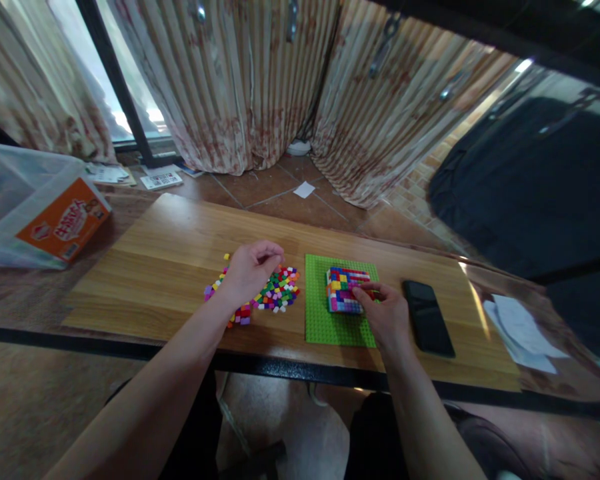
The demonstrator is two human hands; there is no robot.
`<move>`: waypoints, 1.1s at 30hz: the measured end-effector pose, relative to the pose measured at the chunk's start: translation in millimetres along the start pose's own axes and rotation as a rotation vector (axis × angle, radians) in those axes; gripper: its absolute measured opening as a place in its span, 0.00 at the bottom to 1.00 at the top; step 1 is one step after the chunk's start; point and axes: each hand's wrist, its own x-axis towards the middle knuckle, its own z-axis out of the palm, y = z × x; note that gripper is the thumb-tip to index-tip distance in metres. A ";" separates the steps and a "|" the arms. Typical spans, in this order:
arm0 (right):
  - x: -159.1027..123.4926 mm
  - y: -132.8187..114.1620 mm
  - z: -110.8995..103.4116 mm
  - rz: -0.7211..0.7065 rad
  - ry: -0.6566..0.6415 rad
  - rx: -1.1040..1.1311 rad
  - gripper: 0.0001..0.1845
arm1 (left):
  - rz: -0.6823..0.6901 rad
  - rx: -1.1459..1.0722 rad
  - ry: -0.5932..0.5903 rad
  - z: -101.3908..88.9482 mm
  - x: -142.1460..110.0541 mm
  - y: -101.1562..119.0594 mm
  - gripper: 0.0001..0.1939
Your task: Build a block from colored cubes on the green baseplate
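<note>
A squat block of many-coloured toy building bricks [339, 291] stands on a green studded baseplate [320, 331]. My right hand [389, 315] is at the block's right side, thumb on its top and fingers curled at its far right edge. Left of the baseplate lies a loose pile of small coloured bricks [275, 293]. Over that pile hovers my left hand [250, 270], its thumb and fingers drawn together; whatever is between the fingertips is too small or hidden to tell. Part of the pile is hidden behind this hand and wrist.
A black phone [429, 318] lies right of the baseplate on the wooden table [145, 267]. White papers [523, 330] are further right. A clear plastic bin [25, 173] with an orange label stands at the left. Curtains [220, 87] hang behind the table.
</note>
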 end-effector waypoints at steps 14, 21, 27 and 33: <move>2.7 -6.1 -11.5 0.030 0.215 0.175 0.21 | 0.003 -0.003 0.017 -3.6 0.1 2.4 0.05; -20.3 -35.5 5.6 -0.355 0.135 0.135 0.12 | 0.020 0.015 0.012 -2.6 -0.9 1.6 0.05; -40.8 -51.1 27.4 -0.592 -0.157 0.028 0.11 | 0.011 0.023 0.020 -2.0 -1.1 0.5 0.05; -43.3 -49.4 50.9 -0.640 -0.236 -0.128 0.14 | 0.001 0.030 0.024 -1.9 -1.5 1.7 0.06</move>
